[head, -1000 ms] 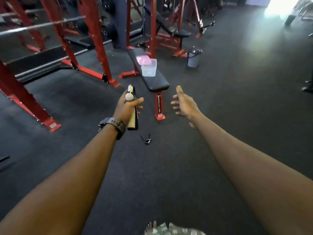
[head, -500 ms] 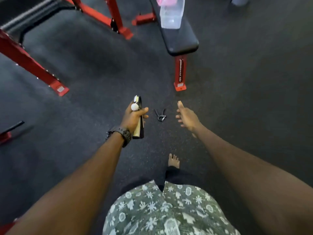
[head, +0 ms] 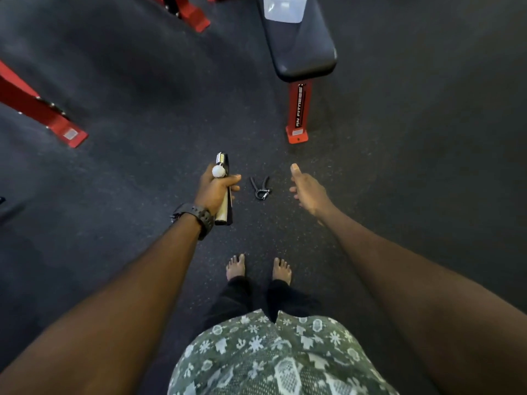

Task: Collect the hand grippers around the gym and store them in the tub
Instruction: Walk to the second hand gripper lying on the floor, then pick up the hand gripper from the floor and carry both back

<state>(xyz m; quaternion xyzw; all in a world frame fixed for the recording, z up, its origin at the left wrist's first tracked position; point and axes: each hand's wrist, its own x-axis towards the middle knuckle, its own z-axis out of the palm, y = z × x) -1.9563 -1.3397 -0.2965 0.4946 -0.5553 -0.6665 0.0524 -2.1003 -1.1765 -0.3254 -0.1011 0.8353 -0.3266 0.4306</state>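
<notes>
My left hand (head: 215, 191) is shut on a hand gripper (head: 224, 189) with a metal spring, a white knob and tan and black handles. A small black hand gripper (head: 261, 188) lies on the dark rubber floor between my two hands, handles spread in a V. To its right my right hand (head: 306, 191) hovers open, thumb up, holding nothing. The clear plastic tub (head: 283, 10) stands on the black bench pad (head: 303, 49) at the top edge, only its lower part in view.
The bench's red leg (head: 298, 112) stands just beyond the floor gripper. Red rack feet (head: 64, 132) (head: 194, 17) sit on the floor at the left and upper left. My bare feet (head: 258, 269) are just behind the gripper.
The view has tilted down and moved forward. The bench and the floor gripper have come nearer, and both feet now stand side by side. My left hand still holds its gripper.
</notes>
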